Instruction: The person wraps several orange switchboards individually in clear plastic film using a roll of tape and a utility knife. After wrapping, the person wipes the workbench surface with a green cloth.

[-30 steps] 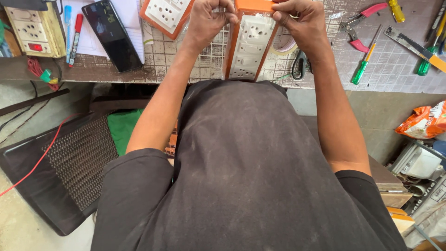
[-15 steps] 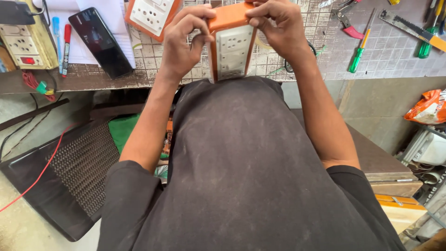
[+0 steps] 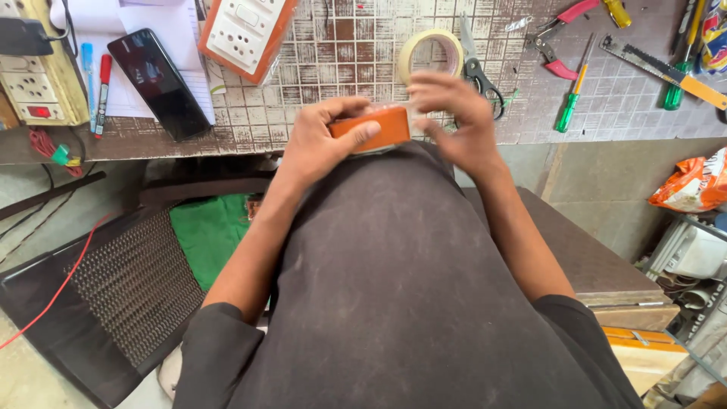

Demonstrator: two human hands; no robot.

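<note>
The left hand (image 3: 322, 144) has its grip pinching a smooth orange plastic switch box (image 3: 372, 129), thumb laid along its near face, held just off the near edge of the worn, tile-patterned bench (image 3: 356, 53) above the person's dark dusty shirt. The right hand (image 3: 454, 121) sits at the box's right end with blurred fingers loosely spread; whether they touch it I cannot tell. Behind lie a cream tape roll (image 3: 430, 54), black-handled scissors (image 3: 475, 64), a green screwdriver (image 3: 573, 97) and a glossy black phone (image 3: 157, 82).
</note>
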